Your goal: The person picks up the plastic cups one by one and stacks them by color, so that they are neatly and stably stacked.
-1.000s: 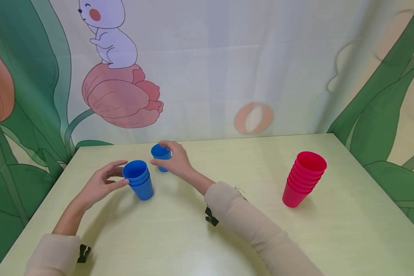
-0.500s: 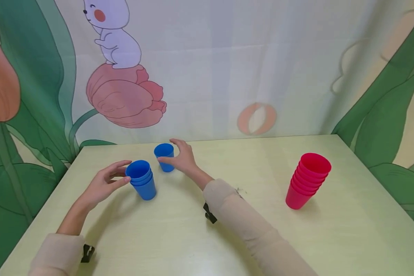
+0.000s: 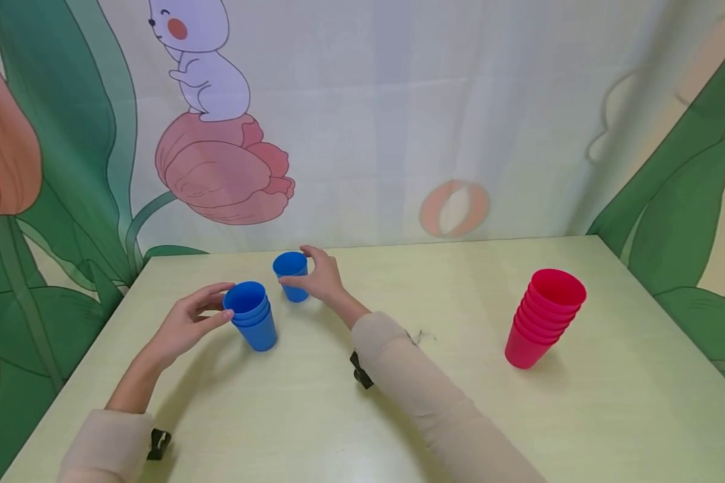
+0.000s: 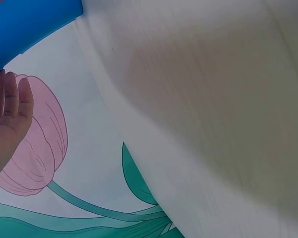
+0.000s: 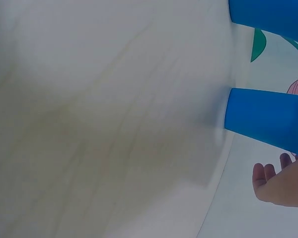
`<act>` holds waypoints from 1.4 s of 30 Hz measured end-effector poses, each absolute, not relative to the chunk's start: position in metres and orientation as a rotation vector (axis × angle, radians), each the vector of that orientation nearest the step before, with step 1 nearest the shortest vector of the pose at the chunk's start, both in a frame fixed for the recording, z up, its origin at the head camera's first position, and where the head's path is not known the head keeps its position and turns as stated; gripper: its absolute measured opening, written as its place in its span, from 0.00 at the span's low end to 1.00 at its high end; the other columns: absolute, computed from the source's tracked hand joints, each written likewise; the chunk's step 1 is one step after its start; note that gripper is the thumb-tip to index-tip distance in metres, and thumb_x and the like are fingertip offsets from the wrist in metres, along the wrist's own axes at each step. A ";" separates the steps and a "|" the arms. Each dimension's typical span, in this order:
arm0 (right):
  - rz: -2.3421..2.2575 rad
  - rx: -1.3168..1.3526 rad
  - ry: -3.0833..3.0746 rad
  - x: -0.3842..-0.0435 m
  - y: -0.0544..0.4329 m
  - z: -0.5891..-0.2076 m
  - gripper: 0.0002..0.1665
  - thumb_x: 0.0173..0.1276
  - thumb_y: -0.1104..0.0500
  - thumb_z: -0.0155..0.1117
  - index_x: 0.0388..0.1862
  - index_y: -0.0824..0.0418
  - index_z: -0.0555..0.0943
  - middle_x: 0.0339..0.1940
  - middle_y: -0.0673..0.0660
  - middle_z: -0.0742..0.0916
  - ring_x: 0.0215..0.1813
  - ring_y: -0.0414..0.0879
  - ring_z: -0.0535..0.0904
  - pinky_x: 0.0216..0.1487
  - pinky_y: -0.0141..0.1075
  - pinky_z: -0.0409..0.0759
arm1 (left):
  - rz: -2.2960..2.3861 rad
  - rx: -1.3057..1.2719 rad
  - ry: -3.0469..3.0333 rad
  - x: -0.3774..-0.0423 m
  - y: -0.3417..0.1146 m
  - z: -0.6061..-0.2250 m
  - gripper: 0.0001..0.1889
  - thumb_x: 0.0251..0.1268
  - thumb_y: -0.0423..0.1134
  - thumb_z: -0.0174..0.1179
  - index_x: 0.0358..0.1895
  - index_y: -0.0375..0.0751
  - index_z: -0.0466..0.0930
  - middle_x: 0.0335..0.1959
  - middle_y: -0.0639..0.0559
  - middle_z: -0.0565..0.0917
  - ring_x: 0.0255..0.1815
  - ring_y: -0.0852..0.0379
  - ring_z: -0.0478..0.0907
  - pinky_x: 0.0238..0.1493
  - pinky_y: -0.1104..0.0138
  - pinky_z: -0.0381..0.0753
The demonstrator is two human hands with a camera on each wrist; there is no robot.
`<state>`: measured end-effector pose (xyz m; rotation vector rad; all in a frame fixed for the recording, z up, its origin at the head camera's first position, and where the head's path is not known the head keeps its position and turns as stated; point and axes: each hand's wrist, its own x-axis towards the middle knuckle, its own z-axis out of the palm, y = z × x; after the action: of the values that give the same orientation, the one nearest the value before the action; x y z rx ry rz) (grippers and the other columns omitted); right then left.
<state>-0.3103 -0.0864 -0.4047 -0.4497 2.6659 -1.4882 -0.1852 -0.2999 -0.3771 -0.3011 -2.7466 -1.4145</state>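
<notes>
In the head view, a short stack of blue cups (image 3: 260,330) stands upright on the table's left half. My left hand (image 3: 187,323) holds its rim from the left, thumb in front and fingers behind. In the left wrist view, fingertips (image 4: 11,94) meet the side of the blue stack (image 4: 25,29). Farther back and slightly right stands one blue cup (image 3: 293,265), upright. Around its right side my right hand (image 3: 327,276) lies in a loose C, its thumb across the front. The right wrist view shows two blue shapes, with the hand (image 5: 283,183) below the nearer cup (image 5: 265,116).
A stack of several red cups (image 3: 546,315) stands on the right of the pale table (image 3: 459,416). Behind the table hangs a printed curtain (image 3: 362,134) with flowers and a white animal. Small dark marks lie beside the right sleeve (image 3: 411,376).
My right hand has drawn back to the right from the single cup's rim and loosened. My left hand stays at the stack. The whole head view has shifted slightly right.
</notes>
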 end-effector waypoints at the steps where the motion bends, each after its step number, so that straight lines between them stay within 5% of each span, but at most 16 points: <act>1: -1.488 -0.445 2.665 -0.310 -0.087 -0.405 0.45 0.51 0.45 0.70 0.67 0.54 0.63 0.62 0.53 0.72 0.64 0.49 0.62 0.57 0.46 0.69 | -1.419 -0.299 -2.745 -0.185 -0.300 -0.377 0.28 0.65 0.40 0.54 0.67 0.39 0.59 0.58 0.34 0.70 0.56 0.40 0.67 0.52 0.49 0.70; 20: -1.522 -0.448 2.638 -0.311 -0.087 -0.409 0.42 0.53 0.46 0.69 0.65 0.57 0.65 0.62 0.54 0.73 0.64 0.50 0.64 0.58 0.45 0.68 | -1.395 -0.307 -2.759 -0.186 -0.301 -0.376 0.27 0.65 0.40 0.55 0.66 0.40 0.60 0.55 0.35 0.72 0.54 0.43 0.69 0.51 0.55 0.70; 42: -1.588 -0.447 2.588 -0.307 -0.081 -0.411 0.40 0.55 0.46 0.68 0.63 0.57 0.66 0.59 0.54 0.75 0.58 0.51 0.69 0.51 0.40 0.74 | -1.414 -0.298 -2.754 -0.186 -0.299 -0.374 0.27 0.65 0.41 0.55 0.66 0.40 0.61 0.54 0.34 0.73 0.55 0.40 0.69 0.50 0.47 0.71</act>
<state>-0.3065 -0.0814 -0.4110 -0.4467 2.5882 -1.5879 -0.1855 -0.2994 -0.3738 -0.2979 -2.7544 -1.4141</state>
